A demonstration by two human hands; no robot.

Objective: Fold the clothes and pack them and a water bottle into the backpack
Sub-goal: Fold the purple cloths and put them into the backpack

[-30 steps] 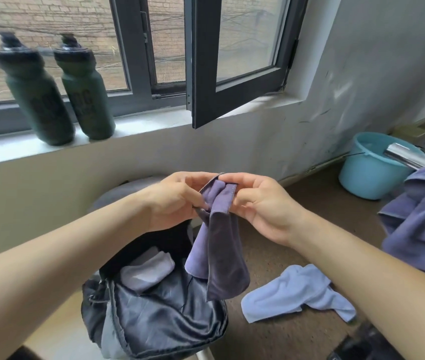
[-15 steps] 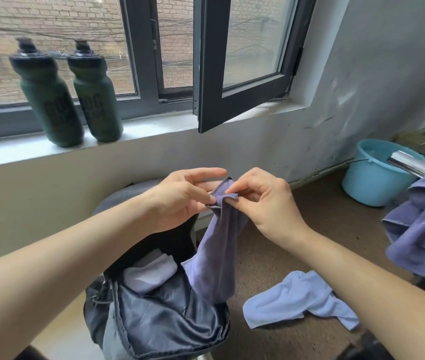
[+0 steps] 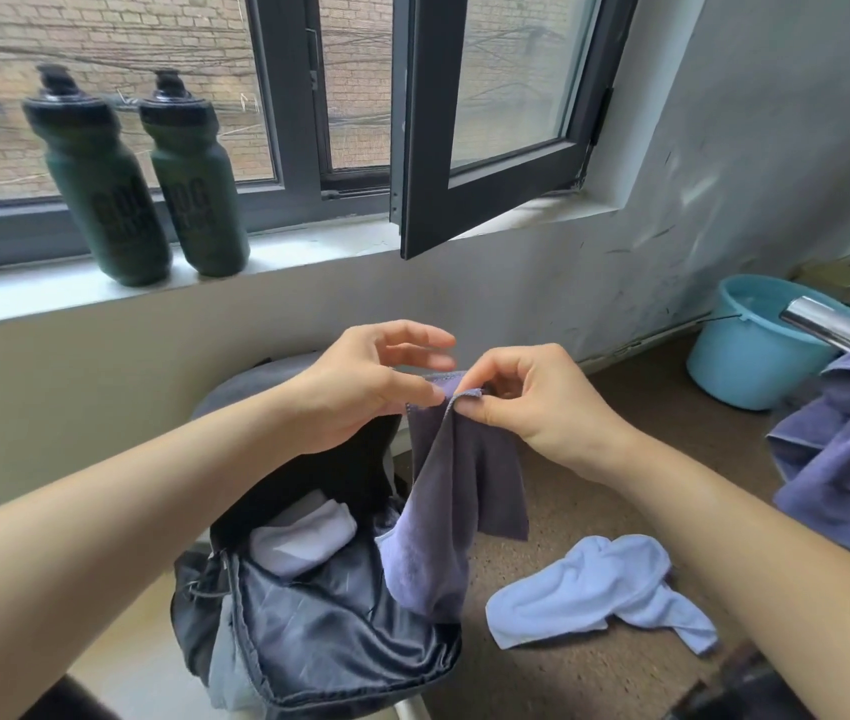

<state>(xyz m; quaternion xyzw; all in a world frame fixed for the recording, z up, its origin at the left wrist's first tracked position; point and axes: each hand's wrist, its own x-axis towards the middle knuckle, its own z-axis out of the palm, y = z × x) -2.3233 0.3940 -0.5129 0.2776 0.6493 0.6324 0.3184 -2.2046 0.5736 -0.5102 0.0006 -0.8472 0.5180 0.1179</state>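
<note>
The purple cloth (image 3: 469,475) is hanging wider than before; we are pinching its top edge in left hand (image 3: 366,392) and right hand (image 3: 542,407), squaring it for folding, above the backpack (image 3: 340,652) at six o'clock.

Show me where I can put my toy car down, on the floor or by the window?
Bare brown floor lies between the light blue cloth and the blue bucket. The windowsill is free between the two green bottles and the open window sash. Crowded: the backpack mouth, with a white cloth inside and the purple cloth hanging over it.
</note>
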